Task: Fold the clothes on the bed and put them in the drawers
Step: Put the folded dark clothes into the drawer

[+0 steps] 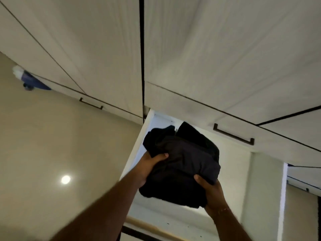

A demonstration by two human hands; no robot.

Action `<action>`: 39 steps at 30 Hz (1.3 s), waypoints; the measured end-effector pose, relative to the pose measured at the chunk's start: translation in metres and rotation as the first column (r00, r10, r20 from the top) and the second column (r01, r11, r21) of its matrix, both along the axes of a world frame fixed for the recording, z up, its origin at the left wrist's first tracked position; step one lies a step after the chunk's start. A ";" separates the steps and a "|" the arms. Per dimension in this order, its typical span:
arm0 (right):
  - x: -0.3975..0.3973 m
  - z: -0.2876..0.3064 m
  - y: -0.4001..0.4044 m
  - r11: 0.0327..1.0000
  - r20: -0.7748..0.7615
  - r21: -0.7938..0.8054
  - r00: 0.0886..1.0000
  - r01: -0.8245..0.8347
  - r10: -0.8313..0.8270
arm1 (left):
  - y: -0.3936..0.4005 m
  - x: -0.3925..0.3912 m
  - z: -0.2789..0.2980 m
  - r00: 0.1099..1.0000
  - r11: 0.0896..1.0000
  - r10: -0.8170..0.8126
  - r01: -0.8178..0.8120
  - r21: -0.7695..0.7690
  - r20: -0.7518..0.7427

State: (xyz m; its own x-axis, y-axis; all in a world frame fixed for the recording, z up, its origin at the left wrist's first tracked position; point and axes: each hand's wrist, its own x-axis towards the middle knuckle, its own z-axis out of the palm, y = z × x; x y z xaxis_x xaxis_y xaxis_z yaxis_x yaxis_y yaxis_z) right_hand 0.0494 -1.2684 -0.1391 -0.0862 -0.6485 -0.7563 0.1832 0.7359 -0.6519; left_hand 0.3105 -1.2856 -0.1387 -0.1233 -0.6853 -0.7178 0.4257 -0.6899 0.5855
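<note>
While both hands grip it from either side, the folded black garment (182, 164) hangs over the open white drawer (231, 173). Left hand (147, 166) and right hand (211, 190) have fingers (199, 178) curled round its edges. Pale wardrobe doors (86, 49) with dark handles (233, 134) rise above a glossy beige floor (43, 145).

The black folded clothes (182, 164) hide most of both palms, and a blurred blue-white object (29, 79) stays unidentifiable.
</note>
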 end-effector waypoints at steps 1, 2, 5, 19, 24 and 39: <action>-0.003 -0.025 -0.015 0.999 0.023 -0.021 0.999 -0.032 0.033 | -0.013 -0.004 -0.020 0.999 1.000 0.029 -0.029 0.003 0.013; -0.001 -0.034 -0.026 0.999 0.046 -0.036 0.998 -0.036 0.037 | -0.026 -0.005 -0.026 0.999 0.999 0.044 -0.044 0.001 0.023; -0.001 -0.094 -0.061 0.998 0.092 -0.057 0.995 -0.040 0.045 | -0.062 -0.007 -0.076 0.995 0.995 0.095 -0.096 0.019 0.038; 0.045 -0.175 -0.124 0.514 -0.904 0.031 0.196 -0.857 0.381 | 0.007 -0.082 -0.174 0.785 0.804 0.335 -0.527 0.276 0.522; 0.054 -0.192 -0.148 0.342 -0.857 0.273 -0.066 -0.899 0.511 | -0.011 -0.097 -0.190 0.898 0.742 0.376 -0.439 0.506 0.227; 0.019 -0.198 -0.034 0.413 -0.887 -0.055 0.234 -0.909 0.399 | 0.010 -0.115 -0.175 0.839 0.826 0.539 -0.545 0.142 0.082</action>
